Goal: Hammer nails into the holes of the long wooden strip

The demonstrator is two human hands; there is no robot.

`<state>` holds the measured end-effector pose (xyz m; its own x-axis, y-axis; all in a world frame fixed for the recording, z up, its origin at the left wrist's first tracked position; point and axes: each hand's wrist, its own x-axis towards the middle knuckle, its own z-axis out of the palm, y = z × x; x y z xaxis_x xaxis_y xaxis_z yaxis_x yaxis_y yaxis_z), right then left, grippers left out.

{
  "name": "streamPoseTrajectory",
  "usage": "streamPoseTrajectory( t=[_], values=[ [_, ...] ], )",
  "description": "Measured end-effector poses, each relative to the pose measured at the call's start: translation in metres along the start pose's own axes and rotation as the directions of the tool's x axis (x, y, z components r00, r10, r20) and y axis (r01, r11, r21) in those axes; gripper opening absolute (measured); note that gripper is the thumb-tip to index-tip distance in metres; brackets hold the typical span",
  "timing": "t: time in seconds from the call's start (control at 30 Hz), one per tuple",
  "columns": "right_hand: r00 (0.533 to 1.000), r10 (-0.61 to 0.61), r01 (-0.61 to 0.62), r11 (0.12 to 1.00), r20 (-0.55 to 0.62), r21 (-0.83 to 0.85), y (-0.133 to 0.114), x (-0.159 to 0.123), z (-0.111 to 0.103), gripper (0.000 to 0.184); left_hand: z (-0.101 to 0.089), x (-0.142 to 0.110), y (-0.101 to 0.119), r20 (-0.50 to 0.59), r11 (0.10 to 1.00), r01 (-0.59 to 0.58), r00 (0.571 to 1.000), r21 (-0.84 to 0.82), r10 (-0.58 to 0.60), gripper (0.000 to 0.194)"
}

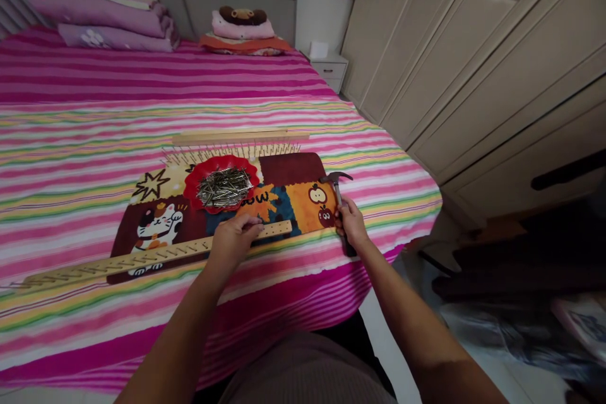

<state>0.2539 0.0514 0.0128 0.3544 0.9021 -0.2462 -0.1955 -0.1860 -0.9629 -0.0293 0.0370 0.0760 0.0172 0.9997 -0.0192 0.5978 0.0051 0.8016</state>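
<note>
My left hand [235, 241] is closed in a pinch just above a long wooden strip [279, 228]. Whatever is between its fingertips is too small to make out. Left of the hand, a row of nails stands up along the strip; its bare right end shows small dark marks. My right hand [351, 222] grips a claw hammer [337, 184] by its handle, head up, at the right edge of a patterned mat [288, 170]. A red scalloped bowl [189, 188] on the mat holds a heap of loose nails [225, 188].
Behind the bowl lie another wooden strip bristling with nails [237, 150] and a plain wooden strip [231, 136]. The mat rests on a striped bed [369, 139]. Folded bedding [108, 19] is piled at the headboard. A wardrobe [464, 57] stands to the right.
</note>
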Motion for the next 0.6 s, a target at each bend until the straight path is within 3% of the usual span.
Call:
streamPoseTrajectory(
  t=[0.13, 0.27, 0.6],
  values=[
    [1.0, 0.006, -0.006, 1.0, 0.007, 0.002, 0.001, 0.001, -0.001, 0.039, 0.006, 0.002, 0.001, 0.024, 0.981, -0.104, 0.995, 0.167, 0.101, 0.012],
    [1.0, 0.006, -0.006, 1.0, 0.006, -0.001, 0.001, 0.002, -0.001, 0.037, 0.012, 0.003, 0.0, 0.014, 0.957, -0.104, 0.994, 0.271, 0.104, 0.011],
    [1.0, -0.009, 0.009, 1.0, 0.011, -0.003, 0.002, 0.001, -0.001, 0.041, 0.017, -0.002, -0.004, -0.035, 0.975, -0.057, 0.997, 0.214, 0.066, 0.015]
  ],
)
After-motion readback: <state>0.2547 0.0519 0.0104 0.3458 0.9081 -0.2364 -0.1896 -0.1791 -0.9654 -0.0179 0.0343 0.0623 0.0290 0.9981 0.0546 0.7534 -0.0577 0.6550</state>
